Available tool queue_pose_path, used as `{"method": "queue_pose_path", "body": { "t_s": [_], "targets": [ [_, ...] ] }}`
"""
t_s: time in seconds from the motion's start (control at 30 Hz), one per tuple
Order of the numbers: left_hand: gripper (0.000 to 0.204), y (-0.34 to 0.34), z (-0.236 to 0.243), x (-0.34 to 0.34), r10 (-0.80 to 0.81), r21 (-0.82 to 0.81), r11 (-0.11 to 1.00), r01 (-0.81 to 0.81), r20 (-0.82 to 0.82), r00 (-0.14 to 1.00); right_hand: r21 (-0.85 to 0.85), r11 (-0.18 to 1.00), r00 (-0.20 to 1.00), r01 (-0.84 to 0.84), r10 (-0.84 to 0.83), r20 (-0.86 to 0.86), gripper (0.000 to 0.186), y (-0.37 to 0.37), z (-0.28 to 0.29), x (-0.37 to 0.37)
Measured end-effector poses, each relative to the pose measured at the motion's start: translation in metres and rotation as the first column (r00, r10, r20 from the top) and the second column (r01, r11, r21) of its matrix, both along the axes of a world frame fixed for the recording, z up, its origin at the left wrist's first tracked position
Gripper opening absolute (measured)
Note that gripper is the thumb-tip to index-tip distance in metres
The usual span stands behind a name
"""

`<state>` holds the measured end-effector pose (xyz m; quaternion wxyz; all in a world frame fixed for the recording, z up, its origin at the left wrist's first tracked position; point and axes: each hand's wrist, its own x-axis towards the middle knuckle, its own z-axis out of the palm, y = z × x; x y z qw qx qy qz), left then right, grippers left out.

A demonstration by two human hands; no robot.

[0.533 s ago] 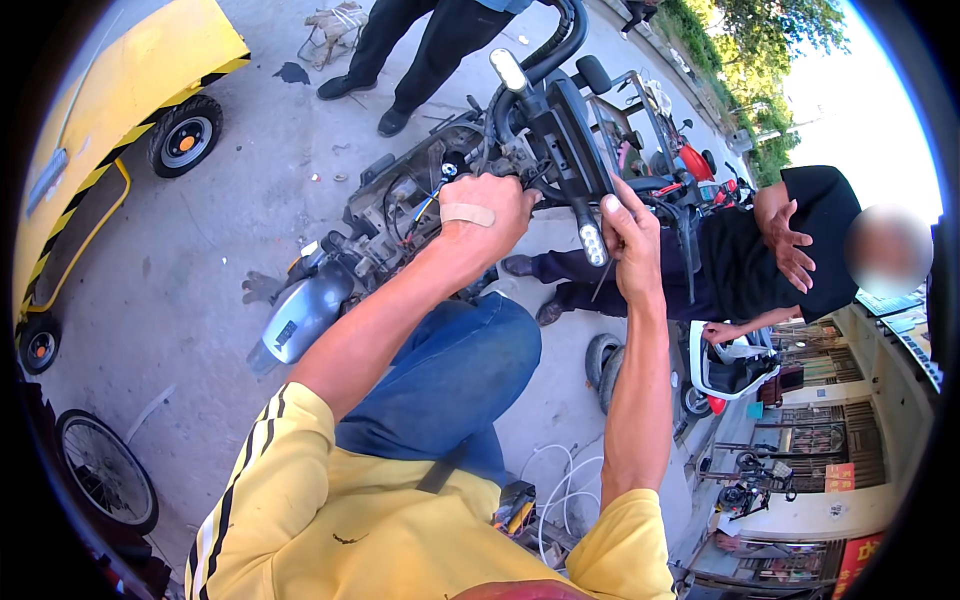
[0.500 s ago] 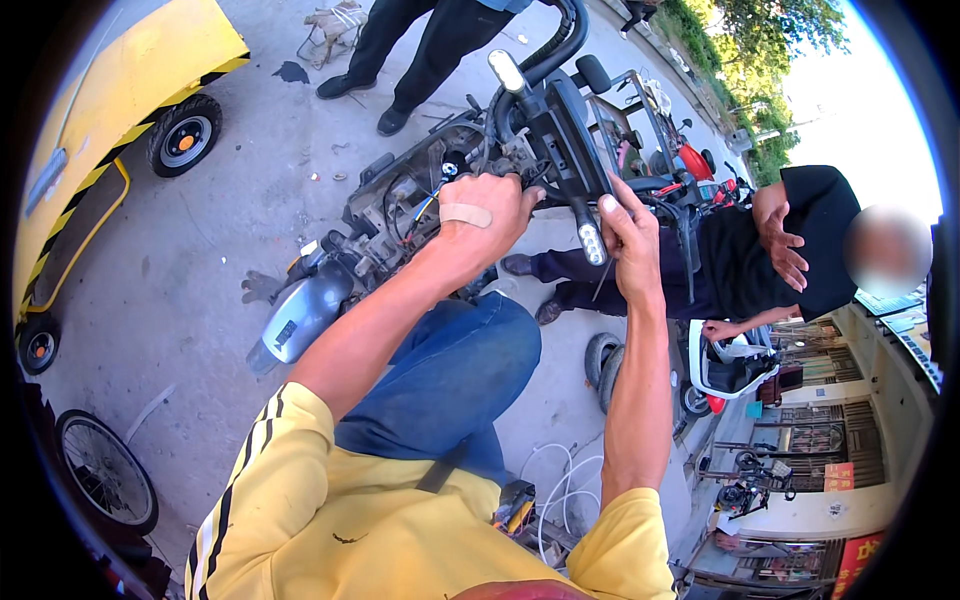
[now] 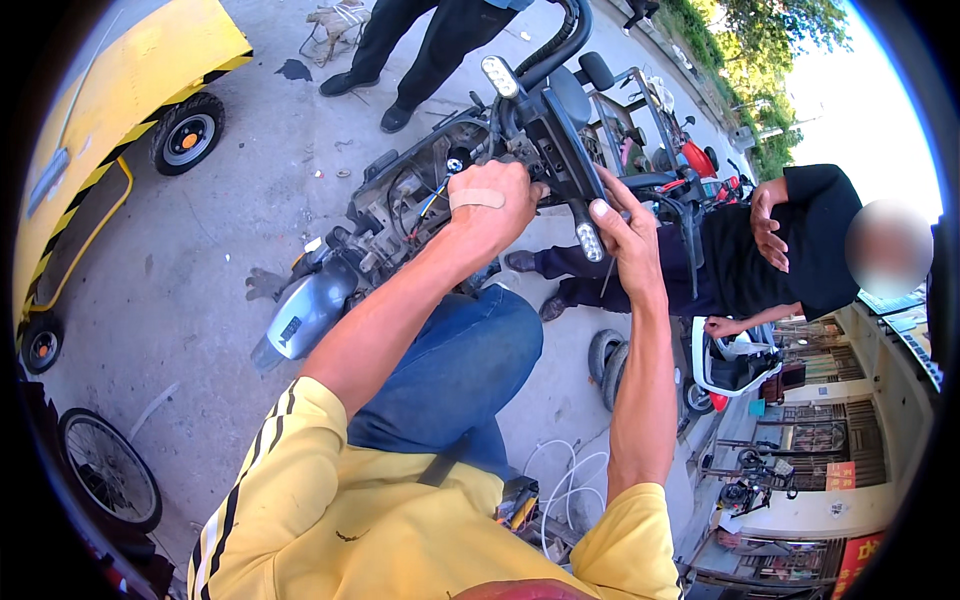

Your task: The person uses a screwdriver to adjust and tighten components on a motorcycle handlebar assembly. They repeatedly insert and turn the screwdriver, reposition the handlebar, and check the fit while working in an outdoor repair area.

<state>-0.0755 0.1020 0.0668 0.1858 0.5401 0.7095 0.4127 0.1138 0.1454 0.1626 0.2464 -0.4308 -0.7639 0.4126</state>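
Observation:
A partly stripped scooter frame (image 3: 385, 200) stands before me with wires and inner parts bare. At its end sits a black lamp panel (image 3: 562, 150) with a clear turn signal (image 3: 500, 77) at the top and another turn signal (image 3: 589, 241) at the bottom. My left hand (image 3: 492, 204), with a plaster on its back, is closed beside the panel's inner side; what its fingers hold is hidden. My right hand (image 3: 627, 225) grips the panel's lower right edge between thumb and fingers. Blue and yellow wires (image 3: 432, 200) show left of my left hand.
A grey fender (image 3: 312, 310) and a glove (image 3: 265, 284) lie at left. A yellow cart (image 3: 130, 80) and a bicycle wheel (image 3: 110, 470) stand farther left. One person (image 3: 420, 45) stands beyond the scooter, another person (image 3: 790, 220) at right. Tyres (image 3: 608, 362) and white tubing (image 3: 565, 480) lie nearby.
My left hand has shifted slightly up and its wrist has turned a little. The right hand keeps its grip. The person at right has drawn their raised hand's fingers closer together.

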Motion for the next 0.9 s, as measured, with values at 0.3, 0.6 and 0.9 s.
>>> {"method": "queue_pose_path", "body": {
  "t_s": [0.3,0.6,0.9],
  "targets": [
    [0.041,-0.007,-0.013,-0.006,-0.004,0.106,0.994,-0.013,0.157,0.988,-0.028,0.999,1.0,-0.017,0.018,0.024,0.072,-0.003,-0.004,0.0],
    [0.04,-0.005,-0.004,-0.014,-0.022,0.055,0.998,0.013,0.15,0.988,0.005,0.999,0.999,-0.049,0.049,0.008,0.072,-0.001,-0.002,-0.001],
    [0.043,-0.007,-0.004,-0.022,-0.062,0.02,0.998,0.058,0.283,0.957,0.075,0.997,0.999,-0.03,0.032,-0.018,0.073,-0.001,-0.016,0.002]
  ]
}}
